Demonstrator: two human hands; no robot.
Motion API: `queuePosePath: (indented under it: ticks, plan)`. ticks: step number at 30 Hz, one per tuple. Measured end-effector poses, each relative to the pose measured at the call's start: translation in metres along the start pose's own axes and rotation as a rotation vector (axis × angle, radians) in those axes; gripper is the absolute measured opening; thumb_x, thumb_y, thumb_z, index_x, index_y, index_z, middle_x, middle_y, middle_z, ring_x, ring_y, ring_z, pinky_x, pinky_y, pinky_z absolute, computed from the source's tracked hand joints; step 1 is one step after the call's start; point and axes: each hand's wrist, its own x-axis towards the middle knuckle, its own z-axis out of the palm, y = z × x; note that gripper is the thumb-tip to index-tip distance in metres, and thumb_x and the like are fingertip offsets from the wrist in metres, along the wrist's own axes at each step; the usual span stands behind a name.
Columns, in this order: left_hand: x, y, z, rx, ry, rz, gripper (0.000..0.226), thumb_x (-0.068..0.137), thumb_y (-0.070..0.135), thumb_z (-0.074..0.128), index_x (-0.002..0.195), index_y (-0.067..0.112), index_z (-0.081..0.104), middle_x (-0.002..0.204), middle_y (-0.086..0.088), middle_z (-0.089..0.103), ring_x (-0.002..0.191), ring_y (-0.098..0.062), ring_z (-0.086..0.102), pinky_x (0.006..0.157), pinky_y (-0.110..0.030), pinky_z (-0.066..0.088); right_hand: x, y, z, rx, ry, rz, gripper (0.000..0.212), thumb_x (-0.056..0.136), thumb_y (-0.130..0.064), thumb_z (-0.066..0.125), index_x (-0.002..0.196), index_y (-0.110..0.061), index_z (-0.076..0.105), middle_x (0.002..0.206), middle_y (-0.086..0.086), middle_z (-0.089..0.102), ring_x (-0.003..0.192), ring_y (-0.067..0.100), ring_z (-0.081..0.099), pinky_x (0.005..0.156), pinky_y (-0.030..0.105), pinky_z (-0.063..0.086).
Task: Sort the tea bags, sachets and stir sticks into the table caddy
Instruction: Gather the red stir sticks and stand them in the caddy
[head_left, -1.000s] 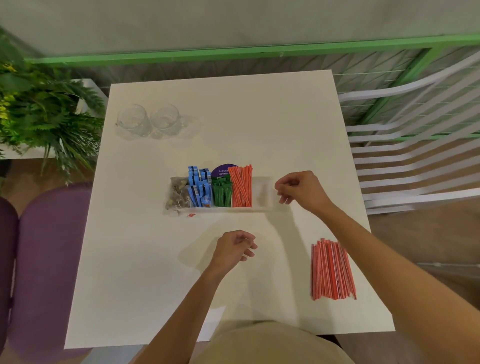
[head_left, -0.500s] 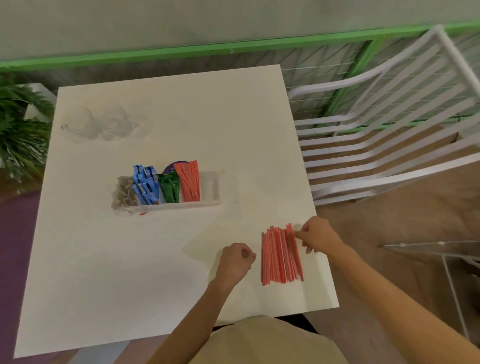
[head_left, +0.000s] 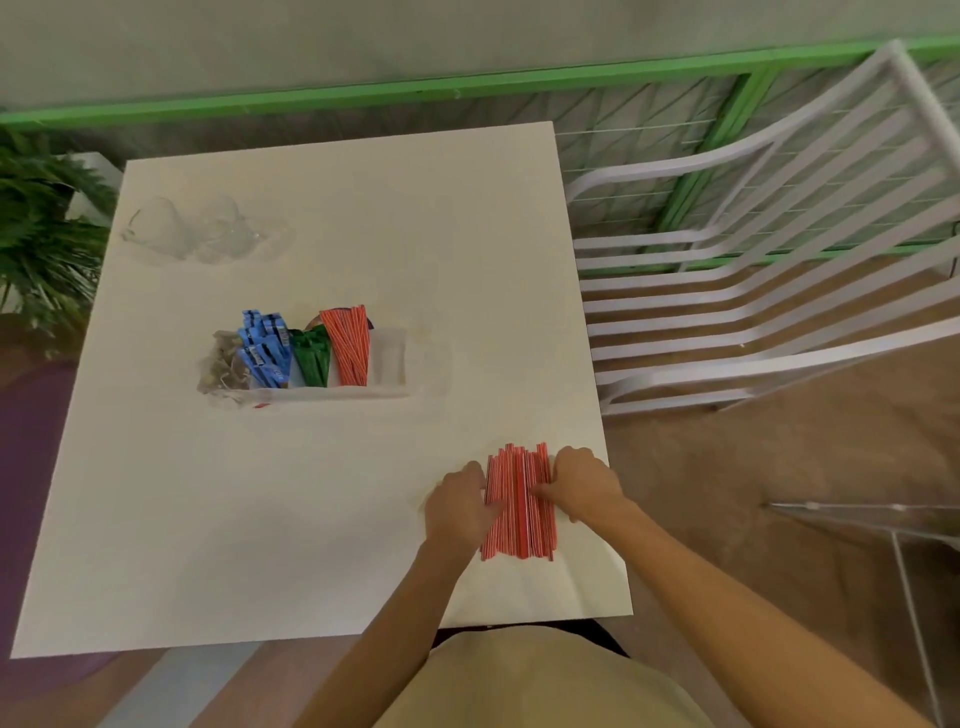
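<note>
From the stick pile (head_left: 519, 519) gripped between my left hand (head_left: 457, 512) and right hand (head_left: 587, 486), bare tabletop (head_left: 260, 519) runs straight up to the caddy (head_left: 337, 393) — a wide lane. The caddy's right-end compartment is open from above; the red sticks (head_left: 348, 345) standing just left of it crowd that side. Two glasses (head_left: 192, 234) sit well off at the far left corner. Past the table's right edge stands the white chair (head_left: 727, 312) — near, not touching.

One caddy (head_left: 393, 362) is holding four groups: tea bags (head_left: 226, 358), blue sachets (head_left: 262, 345), green sachets (head_left: 311, 356), red stir sticks (head_left: 348, 345). One loose pile of sticks (head_left: 519, 514) is lying between two hands, left hand (head_left: 457, 512) and right hand (head_left: 584, 486); single pieces are blurring beyond counting. Two glasses (head_left: 156, 234) are standing on the surface (head_left: 363, 208).
</note>
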Motion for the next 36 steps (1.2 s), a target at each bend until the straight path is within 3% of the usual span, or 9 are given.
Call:
queuePosePath:
  ticks: [4, 8, 17, 20, 25, 31, 34, 36]
  plan:
    - [-0.001, -0.002, 0.003, -0.057, 0.029, -0.035, 0.022, 0.085, 0.036, 0.066, 0.092, 0.020, 0.054, 0.088, 0.001, 0.068, 0.077, -0.018, 0.066, 0.071, -0.031, 0.055, 0.003, 0.004, -0.001, 0.017, -0.026, -0.022, 0.027, 0.087, -0.039, 0.067, 0.090, -0.013, 0.063, 0.079, 0.004, 0.067, 0.066, 0.019, 0.069, 0.072, 0.037, 0.061]
    - [-0.002, 0.000, 0.005, -0.045, 0.046, -0.048, 0.016, 0.085, 0.032, 0.063, 0.091, 0.019, 0.058, 0.087, 0.000, 0.068, 0.077, -0.019, 0.065, 0.072, -0.035, 0.056, 0.002, 0.006, -0.003, 0.018, -0.042, -0.045, 0.025, 0.090, -0.034, 0.065, 0.073, -0.017, 0.056, 0.063, -0.001, 0.060, 0.053, 0.015, 0.065, 0.065, 0.031, 0.060]
    - [-0.005, 0.004, 0.008, -0.106, 0.086, -0.101, 0.006, 0.086, 0.021, 0.060, 0.089, 0.017, 0.062, 0.083, 0.000, 0.067, 0.074, -0.018, 0.064, 0.066, -0.028, 0.051, 0.002, 0.007, -0.010, 0.046, -0.063, -0.045, 0.033, 0.091, -0.037, 0.063, 0.067, -0.016, 0.056, 0.062, 0.001, 0.064, 0.048, 0.015, 0.065, 0.066, 0.030, 0.060]
    - [-0.004, 0.000, 0.008, -0.207, 0.089, -0.131, 0.005, 0.080, 0.016, 0.062, 0.083, 0.016, 0.065, 0.076, 0.000, 0.068, 0.069, -0.017, 0.065, 0.063, -0.027, 0.052, 0.005, 0.008, -0.012, 0.082, -0.056, -0.047, 0.033, 0.092, -0.039, 0.061, 0.076, -0.010, 0.064, 0.070, 0.006, 0.071, 0.053, 0.017, 0.069, 0.070, 0.033, 0.061]
    - [-0.002, -0.011, 0.007, -0.362, 0.085, -0.137, 0.012, 0.075, 0.007, 0.067, 0.083, 0.015, 0.071, 0.075, 0.000, 0.070, 0.070, -0.015, 0.067, 0.072, -0.031, 0.058, 0.009, 0.008, -0.014, 0.162, -0.058, -0.075, 0.033, 0.093, -0.036, 0.059, 0.084, -0.006, 0.070, 0.072, 0.007, 0.073, 0.050, 0.017, 0.069, 0.070, 0.034, 0.061]
    - [-0.003, -0.020, 0.005, -0.429, 0.043, -0.114, 0.012, 0.077, 0.009, 0.070, 0.087, 0.014, 0.073, 0.076, 0.001, 0.069, 0.071, -0.015, 0.068, 0.071, -0.031, 0.059, 0.010, 0.002, -0.015, 0.259, -0.054, -0.135, 0.030, 0.093, -0.029, 0.061, 0.077, -0.006, 0.071, 0.071, 0.009, 0.073, 0.043, 0.013, 0.063, 0.073, 0.033, 0.060]
    - [-0.003, -0.024, 0.002, -0.471, 0.012, -0.093, 0.010, 0.079, 0.010, 0.070, 0.087, 0.014, 0.073, 0.075, 0.001, 0.068, 0.071, -0.014, 0.068, 0.069, -0.033, 0.060, 0.010, -0.003, -0.014, 0.316, -0.060, -0.200, 0.034, 0.094, -0.024, 0.060, 0.063, -0.010, 0.064, 0.067, 0.011, 0.071, 0.039, 0.010, 0.059, 0.069, 0.028, 0.058]
    - [-0.004, -0.026, 0.000, -0.497, -0.001, -0.069, 0.009, 0.080, 0.012, 0.071, 0.088, 0.014, 0.073, 0.079, -0.001, 0.070, 0.073, -0.016, 0.069, 0.069, -0.035, 0.061, 0.011, -0.005, -0.012, 0.359, -0.068, -0.224, 0.034, 0.093, -0.024, 0.062, 0.065, -0.006, 0.066, 0.063, 0.010, 0.067, 0.043, 0.012, 0.058, 0.063, 0.028, 0.056]
